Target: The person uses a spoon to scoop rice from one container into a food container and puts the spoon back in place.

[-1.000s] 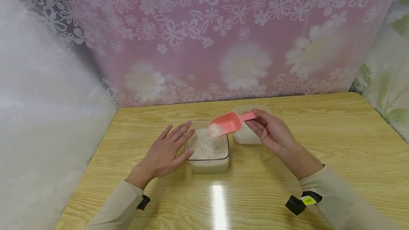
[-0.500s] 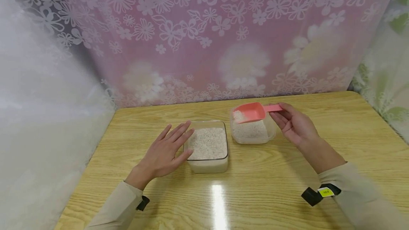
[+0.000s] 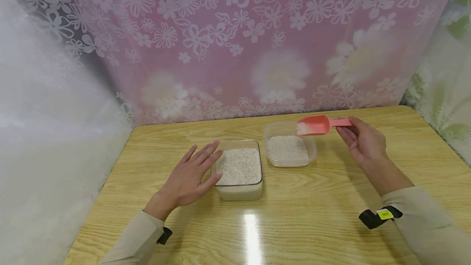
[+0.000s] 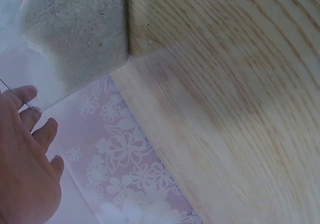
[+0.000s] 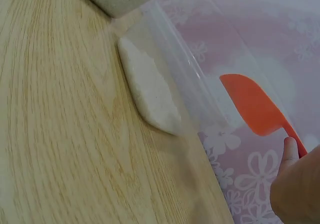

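My right hand (image 3: 368, 142) grips the handle of a pink scoop (image 3: 319, 125), with some white rice in its front end. The scoop is held above the back right rim of a clear plastic container (image 3: 312, 156), which is partly filled with rice (image 3: 288, 148). My left hand (image 3: 187, 175) has its fingers spread and touches the left side of a square clear container (image 3: 239, 193), filled higher with rice. In the left wrist view the fingertips of the left hand (image 4: 30, 149) lie at that container's rim. The right wrist view shows the scoop (image 5: 252, 106) from below.
Both containers stand side by side on a wood-grain table (image 3: 294, 224). A pink flowered curtain (image 3: 228, 64) hangs behind the table's back edge, with pale sheeting (image 3: 48, 134) on the left. Black camera straps (image 3: 380, 217) sit on both wrists.
My right hand has carried the scoop to the right, from over the square container to the back right of the plastic one. The rice remains in the scoop. My left hand has stayed in place.
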`<state>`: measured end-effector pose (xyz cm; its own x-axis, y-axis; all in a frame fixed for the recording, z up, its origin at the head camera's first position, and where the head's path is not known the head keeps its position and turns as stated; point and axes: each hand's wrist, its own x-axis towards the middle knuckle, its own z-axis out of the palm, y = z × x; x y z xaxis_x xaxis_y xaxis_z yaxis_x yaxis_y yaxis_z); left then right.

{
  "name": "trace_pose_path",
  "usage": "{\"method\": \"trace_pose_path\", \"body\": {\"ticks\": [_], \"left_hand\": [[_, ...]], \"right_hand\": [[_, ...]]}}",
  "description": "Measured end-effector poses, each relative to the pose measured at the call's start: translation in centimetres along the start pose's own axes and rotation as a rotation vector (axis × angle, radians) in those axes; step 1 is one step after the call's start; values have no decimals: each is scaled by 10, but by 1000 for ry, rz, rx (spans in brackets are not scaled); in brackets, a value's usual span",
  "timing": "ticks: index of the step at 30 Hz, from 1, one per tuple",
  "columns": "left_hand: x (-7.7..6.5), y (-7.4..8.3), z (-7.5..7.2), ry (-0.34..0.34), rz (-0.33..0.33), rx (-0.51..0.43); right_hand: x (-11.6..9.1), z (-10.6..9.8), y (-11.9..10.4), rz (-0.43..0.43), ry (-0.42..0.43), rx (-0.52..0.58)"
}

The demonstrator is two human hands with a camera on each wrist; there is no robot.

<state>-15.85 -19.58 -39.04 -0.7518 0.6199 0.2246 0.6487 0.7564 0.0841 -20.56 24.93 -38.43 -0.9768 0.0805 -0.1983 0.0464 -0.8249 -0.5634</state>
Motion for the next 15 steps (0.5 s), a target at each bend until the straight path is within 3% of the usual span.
{"method": "trace_pose_path", "body": {"ticks": [15], "left_hand": [[0,0,3,20,4,0]], "right_hand": [[7,0,0,-110,-2,21]]}}
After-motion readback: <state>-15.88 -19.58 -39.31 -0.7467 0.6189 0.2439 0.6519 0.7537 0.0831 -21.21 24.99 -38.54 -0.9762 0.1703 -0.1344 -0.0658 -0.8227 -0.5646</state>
